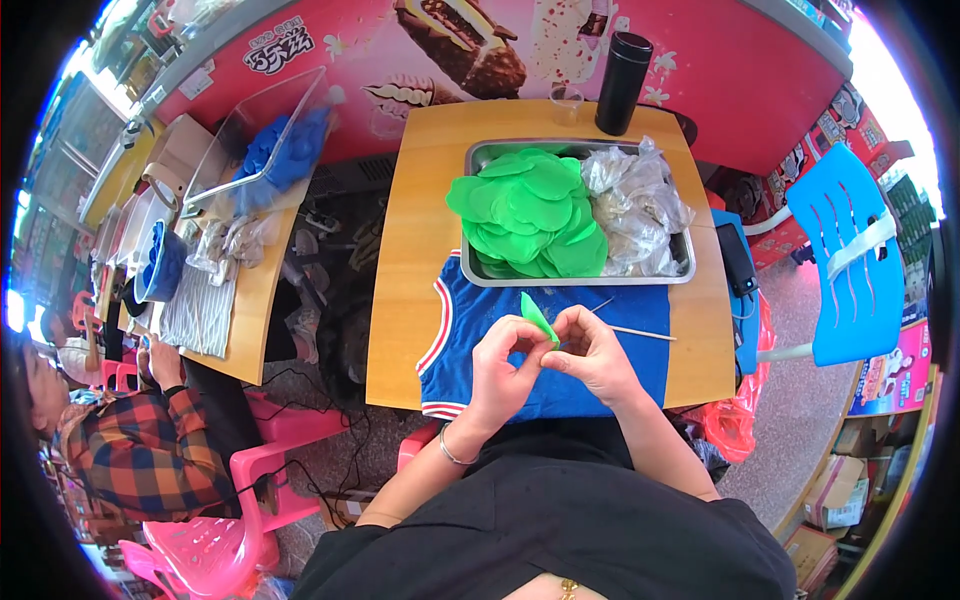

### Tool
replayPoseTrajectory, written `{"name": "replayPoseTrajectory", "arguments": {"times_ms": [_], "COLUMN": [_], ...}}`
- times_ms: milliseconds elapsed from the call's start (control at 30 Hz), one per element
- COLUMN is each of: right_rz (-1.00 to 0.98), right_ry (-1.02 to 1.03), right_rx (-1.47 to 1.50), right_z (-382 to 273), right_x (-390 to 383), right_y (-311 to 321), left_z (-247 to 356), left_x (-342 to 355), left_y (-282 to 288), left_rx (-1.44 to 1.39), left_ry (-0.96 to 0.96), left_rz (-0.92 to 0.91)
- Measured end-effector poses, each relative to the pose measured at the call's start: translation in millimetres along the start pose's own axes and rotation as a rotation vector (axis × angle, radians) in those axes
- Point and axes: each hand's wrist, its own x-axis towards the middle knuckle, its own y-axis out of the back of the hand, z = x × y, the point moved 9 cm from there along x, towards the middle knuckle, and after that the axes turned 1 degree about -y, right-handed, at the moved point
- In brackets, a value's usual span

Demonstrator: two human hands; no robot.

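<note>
Both of my hands meet over the blue jersey (pixel 620 370) spread at the table's near side. My left hand (pixel 507 362) pinches a small green petal-like piece (pixel 533 312), which stands up folded or curled between the fingers. My right hand (pixel 590 352) closes its thumb and forefinger at the lower end of that same piece; the exact contact is partly hidden by fingertips. Just beyond lies a metal tray (pixel 580 281) with a heap of thin rounded green pieces (pixel 530 215) on its left and crumpled clear plastic bags (pixel 635 205) on its right.
Thin pale sticks (pixel 640 332) lie on the jersey. A black tumbler (pixel 624 85) and clear cup (pixel 566 100) stand behind the tray. At left, a person in a plaid shirt (pixel 150 450) sits by another table (pixel 255 320). A blue chair (pixel 845 250) is at right.
</note>
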Motion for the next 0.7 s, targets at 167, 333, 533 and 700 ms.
{"name": "replayPoseTrajectory", "arguments": {"times_ms": [167,333,533,700], "right_rz": [-0.039,0.026,0.22,0.243], "right_ry": [-0.072,-0.042,0.186,0.247], "right_rx": [0.036,0.119,-0.394,-0.629], "right_z": [2,0,-16,-32], "right_x": [-2,-1,-5,-8], "right_y": [-1,4,5,1], "left_z": [-22,-6,2,-3], "left_x": [-8,-1,6,4], "left_y": [-3,3,-4,0], "left_rx": [-0.34,-0.027,0.435,0.266], "left_ry": [0.284,0.054,-0.102,-0.065], "left_rz": [-0.016,-0.017,-0.041,0.041]}}
